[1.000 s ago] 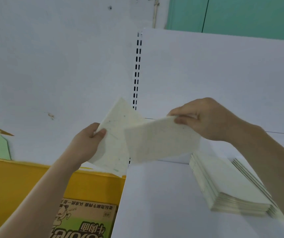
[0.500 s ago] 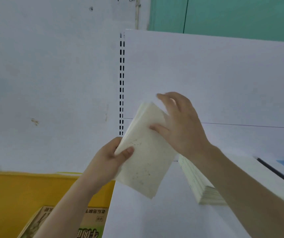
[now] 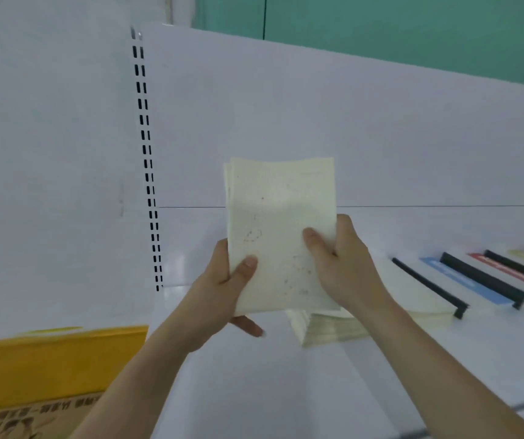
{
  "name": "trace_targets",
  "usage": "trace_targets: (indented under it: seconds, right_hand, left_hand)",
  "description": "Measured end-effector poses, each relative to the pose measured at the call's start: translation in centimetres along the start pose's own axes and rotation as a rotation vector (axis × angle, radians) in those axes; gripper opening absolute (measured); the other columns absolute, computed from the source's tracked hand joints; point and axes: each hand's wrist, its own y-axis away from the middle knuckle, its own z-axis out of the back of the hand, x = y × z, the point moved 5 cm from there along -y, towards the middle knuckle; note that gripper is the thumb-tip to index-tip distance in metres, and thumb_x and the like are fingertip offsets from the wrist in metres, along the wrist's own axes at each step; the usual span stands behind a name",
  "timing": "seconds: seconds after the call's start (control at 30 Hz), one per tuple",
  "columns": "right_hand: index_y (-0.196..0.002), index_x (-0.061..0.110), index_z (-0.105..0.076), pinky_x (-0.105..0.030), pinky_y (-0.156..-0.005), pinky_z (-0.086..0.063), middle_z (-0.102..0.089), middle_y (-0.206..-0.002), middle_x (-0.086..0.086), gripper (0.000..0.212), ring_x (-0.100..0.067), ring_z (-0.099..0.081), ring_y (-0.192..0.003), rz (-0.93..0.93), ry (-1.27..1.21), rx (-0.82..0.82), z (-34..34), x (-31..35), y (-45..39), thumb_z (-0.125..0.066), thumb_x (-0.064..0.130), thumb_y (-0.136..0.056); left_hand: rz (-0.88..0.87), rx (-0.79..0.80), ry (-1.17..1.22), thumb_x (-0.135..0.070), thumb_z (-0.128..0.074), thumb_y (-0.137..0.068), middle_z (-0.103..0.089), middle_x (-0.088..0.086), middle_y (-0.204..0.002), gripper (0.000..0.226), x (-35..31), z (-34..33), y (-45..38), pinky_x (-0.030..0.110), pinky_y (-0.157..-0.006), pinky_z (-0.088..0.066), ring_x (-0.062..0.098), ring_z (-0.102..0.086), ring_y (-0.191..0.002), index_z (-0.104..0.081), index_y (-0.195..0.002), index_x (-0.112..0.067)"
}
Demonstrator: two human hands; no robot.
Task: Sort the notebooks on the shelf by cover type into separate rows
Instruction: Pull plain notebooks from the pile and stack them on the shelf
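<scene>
Both hands hold a small bundle of cream notebooks [image 3: 281,236] upright above the white shelf [image 3: 254,375], in front of its white back panel [image 3: 317,122]. The left hand [image 3: 222,289] grips the lower left edge of the bundle, with the thumb lying on the front cover and the other fingers behind it; one fingertip shows below the bottom edge. The right hand [image 3: 343,267] grips the lower right edge, the thumb pressed on the cover and the fingers curled around the side. The front cover is pale with small dark specks, and at the top left corner the edges of more than one notebook are visible. Directly below the bundle, a stack of cream notebooks [image 3: 327,327] lies flat on the shelf, partly hidden by the right hand. To the right of this stack, more notebooks with black spines [image 3: 428,285] and with blue [image 3: 463,280] and red covers [image 3: 514,270] lie in a row on the same shelf. At the lower left there is a yellow bin [image 3: 48,359], and a printed brown box [image 3: 32,416] is seen inside it.
</scene>
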Motion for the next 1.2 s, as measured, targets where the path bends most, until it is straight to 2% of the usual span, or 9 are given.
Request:
trace_targets:
  seconds: [0.23,0.47,0.63,0.7,0.83,0.9,1.0,1.13,1.2]
  right_hand:
    - [-0.126,0.043,-0.046,-0.023,-0.069,-0.045,-0.063,-0.094,0.004,0.027,-0.011,-0.060,-0.086,-0.058,0.126,0.090,6.5,-3.8,-0.6,-0.037,0.032,-0.103]
    - [-0.116,0.028,-0.059,-0.029,-0.075,-0.052,-0.066,-0.099,0.014,0.020,-0.008,-0.065,-0.088,-0.148,-0.010,-0.046,14.1,-9.0,-1.4,-0.059,0.026,-0.095]
    - [-0.103,0.037,-0.061,-0.032,-0.077,-0.054,-0.066,-0.091,0.019,0.019,-0.009,-0.066,-0.085,-0.055,0.145,0.055,17.7,-14.5,-3.5,-0.055,0.020,-0.096]
    - [-0.105,0.039,-0.056,-0.026,-0.073,-0.052,-0.064,-0.091,0.018,0.020,-0.007,-0.064,-0.084,-0.037,0.151,0.105,18.8,-17.1,-4.5,-0.054,0.021,-0.097]
    - [-0.127,0.035,-0.044,-0.027,-0.073,-0.051,-0.064,-0.095,0.008,0.030,-0.010,-0.061,-0.086,-0.028,0.218,0.233,19.4,-22.2,-6.3,-0.052,0.028,-0.099]
    - [-0.148,0.027,-0.037,-0.029,-0.083,-0.046,-0.065,-0.104,0.003,0.050,-0.013,-0.057,-0.095,-0.016,0.312,0.288,19.1,-24.3,-7.0,-0.049,0.032,-0.100]
    - [-0.151,0.018,-0.035,-0.029,-0.096,-0.040,-0.059,-0.130,-0.006,0.052,-0.021,-0.053,-0.117,0.003,0.394,0.355,18.0,-26.3,-7.1,-0.045,0.032,-0.102]
    - [-0.107,0.024,-0.053,-0.038,-0.084,-0.045,-0.061,-0.108,-0.003,0.021,-0.026,-0.055,-0.107,0.121,0.642,0.416,16.1,-28.4,-6.9,-0.040,0.038,-0.100]
    - [-0.100,0.023,-0.055,-0.037,-0.081,-0.046,-0.060,-0.103,0.000,0.023,-0.023,-0.054,-0.101,0.134,0.714,0.414,15.8,-28.8,-6.9,-0.040,0.041,-0.099]
  left_hand:
    - [-0.061,-0.166,-0.056,-0.032,-0.048,-0.104,-0.063,0.000,-0.110,0.029,-1.2,-6.5,-3.5,0.026,-0.046,-0.051,0.017,-0.063,-0.064,-0.045,-0.132,-0.027]
    - [-0.095,-0.162,-0.269,-0.030,-0.040,-0.105,-0.065,0.001,-0.100,0.052,-1.3,-14.9,-6.8,0.029,-0.043,-0.049,0.017,-0.057,-0.038,-0.016,-0.152,-0.034]
    - [-0.096,-0.270,-0.707,-0.031,-0.037,-0.104,-0.054,0.002,-0.101,0.035,0.0,-21.3,-9.5,0.032,-0.070,-0.043,0.022,-0.058,-0.084,-0.039,-0.136,-0.018]
    - [-0.056,-0.303,-0.884,-0.034,-0.037,-0.103,-0.050,-0.001,-0.094,0.036,0.5,-23.4,-10.7,0.032,-0.072,-0.040,0.022,-0.052,-0.085,-0.040,-0.133,-0.014]
    - [0.008,-0.278,-1.087,-0.035,-0.036,-0.102,-0.061,0.006,-0.108,0.054,2.3,-26.6,-12.4,0.034,-0.075,-0.043,0.026,-0.060,-0.098,-0.022,-0.151,-0.015]
    - [0.020,-0.272,-1.188,-0.036,-0.035,-0.102,-0.061,0.009,-0.106,0.049,3.5,-27.7,-12.8,0.036,-0.079,-0.044,0.028,-0.058,-0.099,-0.031,-0.146,-0.013]
    - [0.064,-0.269,-1.310,-0.035,-0.035,-0.101,-0.060,0.011,-0.112,0.043,5.0,-28.7,-13.0,0.036,-0.086,-0.041,0.029,-0.054,-0.103,-0.041,-0.136,-0.011]
    - [0.158,-0.233,-1.516,-0.042,-0.031,-0.101,-0.057,0.010,-0.122,0.043,6.7,-29.0,-13.1,0.036,-0.095,-0.041,0.029,-0.049,-0.109,-0.053,-0.125,-0.014]
    - [0.176,-0.207,-1.549,-0.050,-0.028,-0.101,-0.057,0.008,-0.122,0.049,6.8,-29.0,-13.0,0.038,-0.094,-0.042,0.028,-0.048,-0.111,-0.059,-0.120,-0.017]
